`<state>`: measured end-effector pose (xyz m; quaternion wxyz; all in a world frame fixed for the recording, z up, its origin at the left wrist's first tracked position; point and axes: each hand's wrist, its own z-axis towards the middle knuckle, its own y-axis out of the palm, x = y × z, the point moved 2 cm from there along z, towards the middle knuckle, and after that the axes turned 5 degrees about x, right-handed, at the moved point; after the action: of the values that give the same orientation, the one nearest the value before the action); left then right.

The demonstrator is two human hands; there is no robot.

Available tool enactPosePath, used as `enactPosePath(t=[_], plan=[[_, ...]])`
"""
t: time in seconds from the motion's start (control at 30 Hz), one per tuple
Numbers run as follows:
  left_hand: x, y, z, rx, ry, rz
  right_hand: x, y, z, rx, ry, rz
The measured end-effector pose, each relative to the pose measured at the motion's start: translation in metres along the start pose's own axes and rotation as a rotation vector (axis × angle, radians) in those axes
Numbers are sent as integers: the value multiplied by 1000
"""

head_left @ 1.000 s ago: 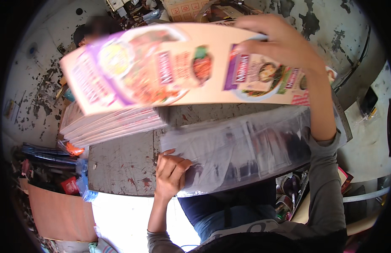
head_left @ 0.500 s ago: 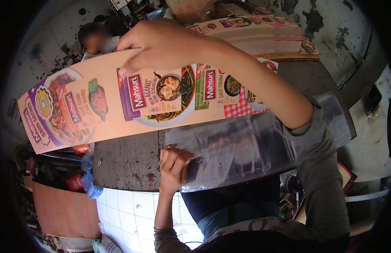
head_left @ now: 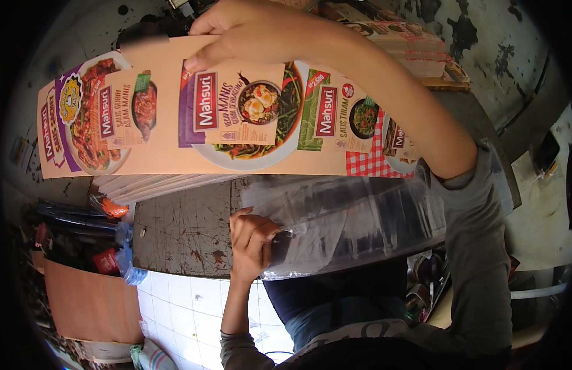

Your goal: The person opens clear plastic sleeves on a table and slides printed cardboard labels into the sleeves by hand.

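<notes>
Nearest, the left hand (head_left: 252, 237) is clenched on the open left end of a clear plastic bag (head_left: 348, 222) that lies flat on the worn table (head_left: 187, 228); whether anything is inside the bag cannot be told. Above it, the right hand (head_left: 255, 31) grips the top edge of a long printed cardboard sheet (head_left: 175, 123), held up over the table with its long axis running left to right. Farther off, more printed sheets (head_left: 409, 49) lie stacked.
</notes>
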<state>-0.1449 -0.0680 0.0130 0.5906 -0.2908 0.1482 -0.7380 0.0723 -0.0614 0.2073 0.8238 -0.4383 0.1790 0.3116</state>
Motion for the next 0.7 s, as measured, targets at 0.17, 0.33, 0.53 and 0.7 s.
enactPosePath(t=[0.17,0.33,0.53,0.7], plan=[[-2,-1,-1,5,-28,-19,11,10,-15,51,-45,111],[-3,1,-2,0,-70,-92,50,5,-35,-107,92,63],[-4,-3,-1,17,-90,-89,100,-29,-113,-290,236,35],[-2,-1,3,32,-238,-11,103,-69,-169,-329,397,12]])
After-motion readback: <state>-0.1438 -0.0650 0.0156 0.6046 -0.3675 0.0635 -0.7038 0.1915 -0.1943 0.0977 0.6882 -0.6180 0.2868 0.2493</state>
